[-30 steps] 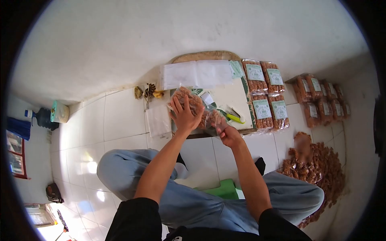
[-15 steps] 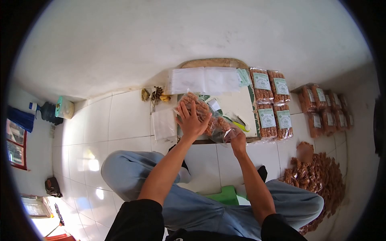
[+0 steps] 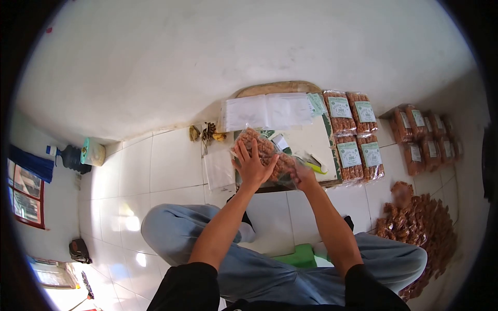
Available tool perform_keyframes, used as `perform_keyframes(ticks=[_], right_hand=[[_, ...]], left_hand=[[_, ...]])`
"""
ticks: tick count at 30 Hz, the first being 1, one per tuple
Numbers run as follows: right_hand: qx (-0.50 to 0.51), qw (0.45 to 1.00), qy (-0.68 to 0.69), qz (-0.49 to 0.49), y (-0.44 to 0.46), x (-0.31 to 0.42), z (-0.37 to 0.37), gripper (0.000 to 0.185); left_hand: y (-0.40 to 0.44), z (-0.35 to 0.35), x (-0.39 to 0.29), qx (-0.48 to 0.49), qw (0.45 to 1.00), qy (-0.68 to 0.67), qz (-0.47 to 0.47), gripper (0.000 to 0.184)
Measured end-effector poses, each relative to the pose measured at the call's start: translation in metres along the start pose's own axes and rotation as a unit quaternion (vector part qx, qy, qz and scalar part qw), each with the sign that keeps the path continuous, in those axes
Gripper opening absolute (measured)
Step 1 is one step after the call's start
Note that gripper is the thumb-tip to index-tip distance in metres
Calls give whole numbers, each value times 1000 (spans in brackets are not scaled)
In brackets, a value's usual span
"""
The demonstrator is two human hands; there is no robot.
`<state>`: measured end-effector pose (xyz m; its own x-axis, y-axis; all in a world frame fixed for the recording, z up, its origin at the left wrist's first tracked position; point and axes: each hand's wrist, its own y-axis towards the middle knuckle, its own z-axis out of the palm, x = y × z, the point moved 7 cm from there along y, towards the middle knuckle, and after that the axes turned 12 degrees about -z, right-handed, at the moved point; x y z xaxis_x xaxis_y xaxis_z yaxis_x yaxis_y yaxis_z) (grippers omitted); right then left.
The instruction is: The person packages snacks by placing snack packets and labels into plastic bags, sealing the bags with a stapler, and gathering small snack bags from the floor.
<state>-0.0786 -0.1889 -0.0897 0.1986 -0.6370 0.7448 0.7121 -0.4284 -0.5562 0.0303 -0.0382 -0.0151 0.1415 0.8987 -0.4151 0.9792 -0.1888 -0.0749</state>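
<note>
1. Your left hand (image 3: 253, 171) lies spread over a clear plastic bag of brown snack pieces (image 3: 257, 140), at the near left part of the counter (image 3: 306, 139), covering some of its contents; its fingers are splayed, not gripping.
2. Your right hand (image 3: 305, 177) curls at the bag's right end; with the blur, you cannot tell whether its fingers grasp plastic.
3. Your right knee (image 3: 399, 256) hides part of the brown floor pile (image 3: 415, 220).
4. At the counter's right end, four packs (image 3: 352, 127) carry labels reading "1.000"; smaller print is illegible.
5. Farther right, stacked packs (image 3: 413, 134) have unreadable labels.
</note>
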Motion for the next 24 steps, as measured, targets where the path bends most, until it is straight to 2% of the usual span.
perform_keyframes(ticks=[1,2,4,5,7,9,10,12,16,18,19,22,24], right_hand=[[1,1000,4,-1,12,-9,-7,26],[6,993,-112,-40,30,-12,-16,30],[9,970,-231,-74,29,-8,-26,35],[56,960,-238,-139,25,-3,-26,41],[103,943,-243,-201,2,11,-25,47],[178,945,-152,-229,-22,20,-19,50],[178,945,-152,-229,-28,24,-18,50],[133,862,-367,-322,-41,38,-14,55],[110,825,-420,-362,-48,39,-5,58],[50,781,-457,-423,-50,44,-3,56],[50,782,-456,-422,-52,46,-1,56],[40,777,-493,-391,-52,47,3,48],[29,765,-479,-429,-49,45,3,36]], left_hand=[[-2,0,0,3,1000,1,-4,105],[1,-4,-2,2,1000,3,-5,105],[1,-3,-1,7,1000,8,-9,105],[2,-2,-1,14,1000,12,-15,105],[2,1,1,8,1000,10,-12,106],[2,3,2,3,1000,10,-8,107],[3,3,2,9,1000,7,-9,107],[3,2,2,14,1000,7,-10,108],[4,2,2,20,1000,6,-12,109],[3,1,1,21,1000,2,-12,110],[2,0,0,27,1000,2,-15,112],[0,-6,-4,32,999,15,-16,118],[-1,-6,-5,32,999,29,-15,122]])
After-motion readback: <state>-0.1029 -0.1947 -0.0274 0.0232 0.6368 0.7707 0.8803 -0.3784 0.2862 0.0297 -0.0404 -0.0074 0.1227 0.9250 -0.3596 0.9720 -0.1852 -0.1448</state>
